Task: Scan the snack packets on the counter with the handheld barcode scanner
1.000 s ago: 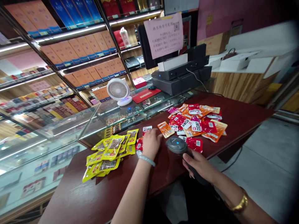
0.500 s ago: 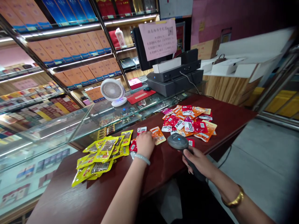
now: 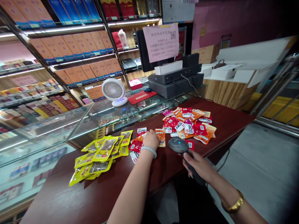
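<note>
My right hand (image 3: 196, 165) is wrapped round the handle of a dark grey barcode scanner (image 3: 178, 145), its head held above the counter. My left hand (image 3: 151, 140) has its fingers curled down at an orange snack packet (image 3: 161, 137), which pokes out on its right side; the fingertips are partly hidden. Under and beside that hand lie red snack packets (image 3: 135, 145) and a white-backed one (image 3: 134, 157). One red packet (image 3: 191, 144) rests just behind the scanner. Farther back on the right is a heap of red and orange packets (image 3: 187, 123).
A pile of yellow snack packets (image 3: 102, 155) lies on the dark red counter (image 3: 58, 193) at left. Behind runs a glass display case (image 3: 91, 124) with a white fan (image 3: 114, 91). A monitor (image 3: 142, 53) with a pink sign stands above a black cash drawer (image 3: 175, 85).
My left hand has shifted a little to the right, uncovering more of the red packets. The orange packet beside it has turned straighter. The scanner stays nearly in place.
</note>
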`<state>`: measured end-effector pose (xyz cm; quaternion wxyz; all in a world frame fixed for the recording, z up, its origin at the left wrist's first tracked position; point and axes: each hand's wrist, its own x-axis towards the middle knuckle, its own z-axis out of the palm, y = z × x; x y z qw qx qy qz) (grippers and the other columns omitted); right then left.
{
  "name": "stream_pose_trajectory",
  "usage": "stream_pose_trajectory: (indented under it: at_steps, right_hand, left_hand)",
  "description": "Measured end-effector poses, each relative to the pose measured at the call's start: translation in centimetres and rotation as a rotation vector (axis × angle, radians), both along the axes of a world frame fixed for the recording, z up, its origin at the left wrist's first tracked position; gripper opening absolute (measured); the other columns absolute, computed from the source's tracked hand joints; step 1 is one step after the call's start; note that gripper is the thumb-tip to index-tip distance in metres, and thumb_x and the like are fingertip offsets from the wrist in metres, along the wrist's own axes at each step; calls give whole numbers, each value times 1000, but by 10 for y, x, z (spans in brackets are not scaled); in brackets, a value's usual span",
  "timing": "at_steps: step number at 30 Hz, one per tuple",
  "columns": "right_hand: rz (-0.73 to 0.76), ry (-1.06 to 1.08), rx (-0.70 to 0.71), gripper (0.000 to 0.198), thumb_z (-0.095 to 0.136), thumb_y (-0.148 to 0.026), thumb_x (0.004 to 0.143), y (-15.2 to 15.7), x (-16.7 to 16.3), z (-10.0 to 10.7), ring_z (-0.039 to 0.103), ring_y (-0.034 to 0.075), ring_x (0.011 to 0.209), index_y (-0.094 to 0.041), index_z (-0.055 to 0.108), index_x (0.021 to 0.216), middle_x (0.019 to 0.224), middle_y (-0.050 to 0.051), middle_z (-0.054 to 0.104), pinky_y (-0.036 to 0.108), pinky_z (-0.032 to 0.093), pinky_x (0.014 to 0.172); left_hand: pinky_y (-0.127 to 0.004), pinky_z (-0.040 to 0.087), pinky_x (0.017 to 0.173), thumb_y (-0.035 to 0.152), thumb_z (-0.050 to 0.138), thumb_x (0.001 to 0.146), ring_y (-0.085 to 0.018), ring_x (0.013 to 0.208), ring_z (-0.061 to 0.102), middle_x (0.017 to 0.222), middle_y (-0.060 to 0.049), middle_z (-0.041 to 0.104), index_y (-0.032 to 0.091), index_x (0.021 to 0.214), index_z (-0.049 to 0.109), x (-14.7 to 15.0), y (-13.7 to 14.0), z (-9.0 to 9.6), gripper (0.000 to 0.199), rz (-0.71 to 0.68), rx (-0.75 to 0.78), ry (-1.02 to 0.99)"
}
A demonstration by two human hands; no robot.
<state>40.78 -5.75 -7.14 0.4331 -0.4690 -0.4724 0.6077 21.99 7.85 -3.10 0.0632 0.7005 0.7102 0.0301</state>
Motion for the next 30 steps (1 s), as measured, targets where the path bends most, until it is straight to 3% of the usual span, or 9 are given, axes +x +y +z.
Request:
stream_pose_trajectory:
  at_steps: [8, 10, 14, 18, 24, 30]
  right_hand:
    - [27, 2, -18, 50, 51, -68, 83, 0, -4, -2, 45, 6, 35, -20, 46, 95, 54, -10, 49, 20, 41, 38]
    - [27, -5, -16, 48, 51, -67, 83, -1, -2, -2, 45, 6, 35, -20, 46, 94, 54, -10, 49, 20, 41, 38]
    - [29, -8, 2, 44, 51, -64, 86, -4, 0, 1, 46, 6, 37, -20, 45, 90, 56, -9, 49, 20, 42, 40]
    - [91, 11, 6, 42, 50, -62, 87, -5, -10, 5, 46, 6, 37, -20, 46, 92, 57, -9, 49, 20, 41, 39]
    - [200, 37, 70, 39, 47, -59, 91, 0, -37, 9, 45, 6, 37, -20, 46, 92, 59, -8, 48, 20, 41, 39]
    - [238, 28, 50, 39, 48, -59, 90, 1, -42, 7, 45, 6, 38, -21, 45, 92, 59, -9, 48, 19, 41, 39]
  left_hand:
    - [-34, 48, 79, 46, 81, 58, -33, 102, 65, 108, -22, 67, 10, 114, 55, 2, 7, -1, 72, 1, -143, -90]
    - [-31, 47, 77, 47, 79, 62, -30, 101, 66, 109, -20, 68, 11, 108, 59, -2, 8, -2, 61, -13, -138, -130]
    - [-28, 42, 68, 47, 57, 84, -23, 86, 66, 95, -14, 71, 15, 89, 64, -21, -2, -1, 33, -81, -27, -245]
    - [-25, 36, 59, 45, 48, 89, -16, 69, 60, 78, -7, 68, 16, 79, 61, -47, -17, -5, 34, -36, 102, -387]
    - [-24, 32, 58, 37, 49, 89, -14, 66, 55, 74, -4, 64, 16, 80, 61, -76, -30, -19, 26, 65, 135, -413]
    - [-27, 38, 63, 50, 47, 88, -19, 74, 61, 79, -7, 66, 18, 86, 62, -99, -44, -4, 36, 138, 62, -299]
